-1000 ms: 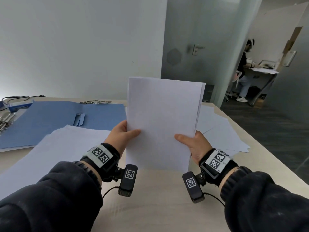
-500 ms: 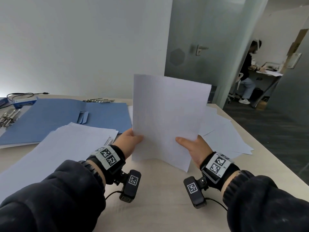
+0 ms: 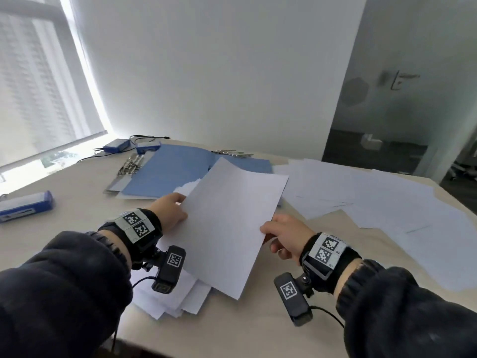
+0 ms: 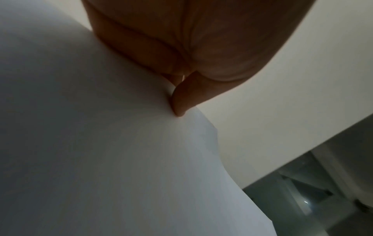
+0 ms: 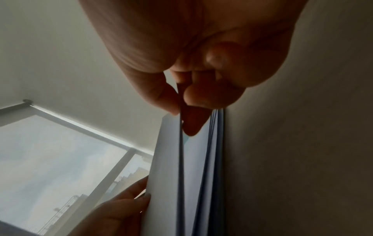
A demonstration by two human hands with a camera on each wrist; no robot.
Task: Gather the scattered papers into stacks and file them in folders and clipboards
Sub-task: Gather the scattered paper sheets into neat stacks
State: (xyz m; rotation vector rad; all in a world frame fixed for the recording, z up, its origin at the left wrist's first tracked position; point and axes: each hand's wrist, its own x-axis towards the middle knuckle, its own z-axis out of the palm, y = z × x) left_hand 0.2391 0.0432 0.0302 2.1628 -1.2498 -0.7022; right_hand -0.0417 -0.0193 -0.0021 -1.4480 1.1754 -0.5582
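Both hands have the sheaf of white paper (image 3: pixel 227 226) held tilted just above the near pile (image 3: pixel 178 298). Right hand (image 3: pixel 286 236) pinches its right edge thumb-over-fingers, left hand (image 3: pixel 169 210) pinches the left edge. Open blue folder (image 3: pixel 178 169) sits farther back on the left.

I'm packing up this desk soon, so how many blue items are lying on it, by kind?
Open blue folder: 1
Small blue boxes at the far edge: 2
Blue box with a white label, at the left edge: 1
Total: 4
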